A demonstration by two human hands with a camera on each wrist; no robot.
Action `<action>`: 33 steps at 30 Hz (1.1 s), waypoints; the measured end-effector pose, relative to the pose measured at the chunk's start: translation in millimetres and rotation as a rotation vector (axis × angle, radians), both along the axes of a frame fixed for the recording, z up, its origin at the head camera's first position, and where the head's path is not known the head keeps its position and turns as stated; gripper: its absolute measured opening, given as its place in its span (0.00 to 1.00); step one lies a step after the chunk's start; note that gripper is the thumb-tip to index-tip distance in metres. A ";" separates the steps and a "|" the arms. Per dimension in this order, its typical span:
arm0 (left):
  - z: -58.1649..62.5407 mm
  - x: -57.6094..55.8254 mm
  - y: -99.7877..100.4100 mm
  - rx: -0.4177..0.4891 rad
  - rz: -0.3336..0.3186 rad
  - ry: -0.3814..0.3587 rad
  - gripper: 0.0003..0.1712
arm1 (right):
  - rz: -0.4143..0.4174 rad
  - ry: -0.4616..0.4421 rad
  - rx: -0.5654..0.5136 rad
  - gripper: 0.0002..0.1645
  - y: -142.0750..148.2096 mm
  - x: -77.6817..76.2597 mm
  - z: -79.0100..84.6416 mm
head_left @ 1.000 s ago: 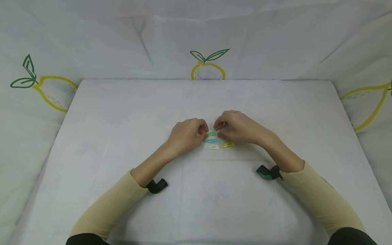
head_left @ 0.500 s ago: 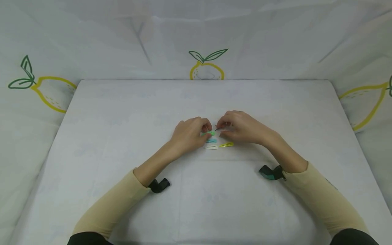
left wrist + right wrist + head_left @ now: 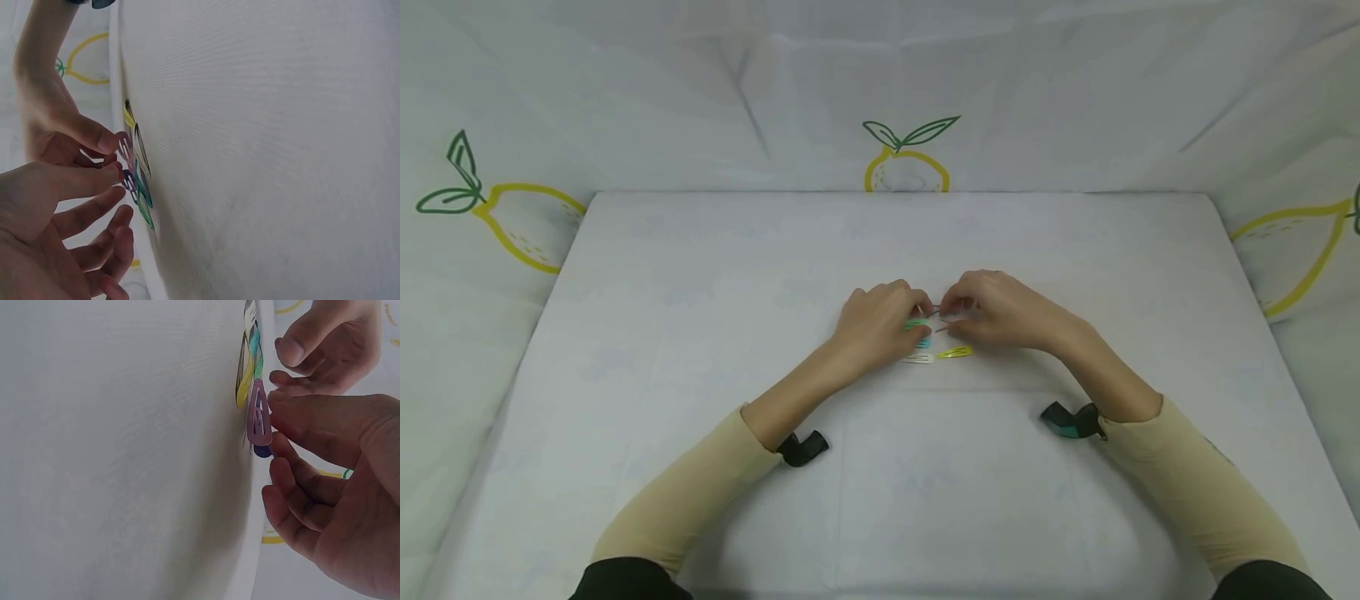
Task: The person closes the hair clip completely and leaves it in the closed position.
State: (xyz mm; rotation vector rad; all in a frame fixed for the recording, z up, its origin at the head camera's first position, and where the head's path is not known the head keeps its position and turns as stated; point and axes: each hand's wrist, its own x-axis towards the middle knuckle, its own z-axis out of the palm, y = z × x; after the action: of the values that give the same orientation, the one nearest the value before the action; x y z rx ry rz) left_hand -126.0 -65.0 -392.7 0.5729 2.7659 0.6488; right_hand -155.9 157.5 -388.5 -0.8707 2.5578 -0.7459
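Note:
In the head view my right hand [image 3: 1000,308] has its fingers curled and holds hair clips at its fingertips. A pink snap hair clip [image 3: 259,419] stands by the thumb in the right wrist view, with a dark blue hair clip [image 3: 262,451] partly behind it. My left hand [image 3: 880,325] reaches close to these clips, its thumb and forefinger apart; I see nothing pinched between them. Beneath the left fingertips lie a green hair clip [image 3: 915,323] and a light blue hair clip [image 3: 923,342], both partly hidden. Nearer me are a white hair clip [image 3: 917,359] and a yellow hair clip [image 3: 955,352].
A white cloth covers the table [image 3: 880,483]. White curtains with lemon drawings [image 3: 907,171] stand behind and at both sides. Black wrist straps [image 3: 805,448] show at the cuffs.
My left hand has shifted right, toward the right hand, covering more of the light blue clip. The right hand has drifted slightly right, and its clips show more clearly between the hands.

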 end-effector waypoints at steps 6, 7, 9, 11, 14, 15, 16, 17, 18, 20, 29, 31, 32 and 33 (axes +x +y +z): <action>-0.9 -1.1 5.9 -0.030 -0.009 0.012 0.14 | 0.008 -0.013 0.002 0.11 1.8 -0.3 0.6; -1.2 -1.3 6.8 -0.031 -0.010 0.017 0.14 | 0.010 -0.012 0.003 0.11 2.1 -0.4 0.6; -2.2 -1.5 8.3 -0.033 -0.012 0.023 0.15 | 0.013 -0.009 0.004 0.11 2.8 -0.5 0.9; -3.8 -1.8 9.8 -0.037 -0.016 0.031 0.16 | 0.011 -0.010 0.005 0.11 3.7 -0.6 1.0; -6.5 -2.5 12.1 -0.040 -0.022 0.039 0.16 | 0.013 -0.009 0.011 0.10 4.7 -1.0 -0.2; -7.2 -2.6 12.8 -0.040 -0.023 0.041 0.16 | 0.014 -0.010 0.012 0.10 5.1 -1.2 -0.9; -7.8 -2.8 13.2 -0.041 -0.022 0.041 0.16 | 0.017 -0.012 0.011 0.10 5.2 -1.3 -1.4; -8.5 -3.0 13.7 -0.043 -0.022 0.040 0.15 | 0.020 -0.014 0.011 0.09 5.4 -1.4 -1.8; -8.8 -3.0 14.0 -0.044 -0.022 0.039 0.15 | 0.022 -0.017 0.013 0.09 5.5 -1.5 -2.3; -9.4 -3.1 14.6 -0.049 -0.020 0.037 0.14 | 0.020 -0.025 0.013 0.08 5.5 -1.5 -2.5; -8.2 -1.3 16.6 -0.089 -0.029 0.059 0.12 | 0.012 -0.022 0.020 0.07 5.8 -1.3 -3.1; -8.9 -0.9 16.6 -0.085 -0.032 0.063 0.11 | 0.018 -0.010 0.013 0.08 5.4 -1.4 -3.1; -9.3 -0.7 16.6 -0.080 -0.032 0.065 0.10 | 0.021 -0.003 0.009 0.08 5.3 -1.5 -3.3; -9.5 -0.5 16.5 -0.074 -0.033 0.068 0.09 | 0.024 0.003 0.004 0.09 5.1 -1.5 -3.5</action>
State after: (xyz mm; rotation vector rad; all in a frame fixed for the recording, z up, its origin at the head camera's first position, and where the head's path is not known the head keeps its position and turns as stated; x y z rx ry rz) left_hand -126.4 -48.5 -402.2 0.6338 2.8236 0.5271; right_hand -157.4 162.5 -392.0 -0.9011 2.5461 -0.7325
